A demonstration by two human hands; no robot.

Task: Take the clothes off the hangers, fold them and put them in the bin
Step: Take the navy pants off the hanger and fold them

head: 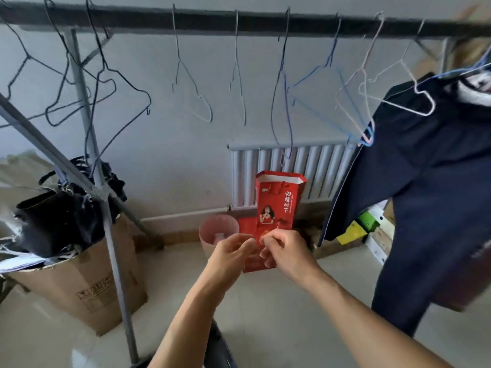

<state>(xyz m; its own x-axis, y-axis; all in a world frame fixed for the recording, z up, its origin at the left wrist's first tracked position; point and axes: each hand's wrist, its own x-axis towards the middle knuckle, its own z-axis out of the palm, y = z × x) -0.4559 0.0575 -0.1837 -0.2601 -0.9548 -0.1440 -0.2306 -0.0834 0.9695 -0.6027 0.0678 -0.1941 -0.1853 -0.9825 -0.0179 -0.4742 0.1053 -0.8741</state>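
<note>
Both hands up front, close together, nothing big in them. Left hand (pixel 233 251) has fingers curled loosely, right hand (pixel 279 248) curled too, fingertips nearly meeting. Maybe pinching sth tiny, can't tell.

Landmark: the rail (pixel 239 22). Below its left end, the box (pixel 87 282), w/ dark clothes (pixel 61 216) heaped on top, more piled than neatly folded from here. That looks like the bin, so most of the job seems done.

Along the rail, approx. nine wire hangers (pixel 194 91), all bare. Under its right end, one navy garment (pixel 430 187) hangs on a hanger: prob. the last to unhook, fold and drop in.

Beyond, under the rail's middle, a red bag (pixel 277 200) and pink pail (pixel 219 229) by the radiator (pixel 292 166).
</note>
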